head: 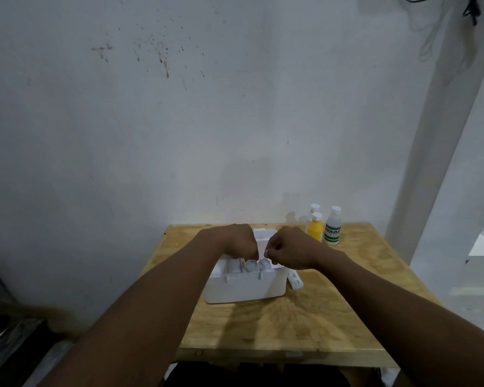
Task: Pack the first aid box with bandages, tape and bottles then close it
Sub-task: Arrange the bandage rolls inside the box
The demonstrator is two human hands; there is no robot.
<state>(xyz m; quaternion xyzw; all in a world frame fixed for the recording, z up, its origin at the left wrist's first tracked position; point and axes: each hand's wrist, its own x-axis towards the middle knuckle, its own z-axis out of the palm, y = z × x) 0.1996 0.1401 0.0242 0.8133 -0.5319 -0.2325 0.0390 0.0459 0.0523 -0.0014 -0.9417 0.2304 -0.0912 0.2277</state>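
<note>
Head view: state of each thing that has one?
first aid box: open, lid raised
bandage rolls: inside box, side by side
yellow bottle: capped, upright, on table
green-label bottle: capped, upright, on table
rear bottle: capped, upright, partly hidden
white tube: lying beside box
left hand: fingers curled over box
right hand: fingers curled over box

Head-height view, forward and down, close over table

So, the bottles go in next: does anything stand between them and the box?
Only the person's own right hand, held over the first aid box's right end, on the side facing the three bottles. The table between shows nothing else.
</note>
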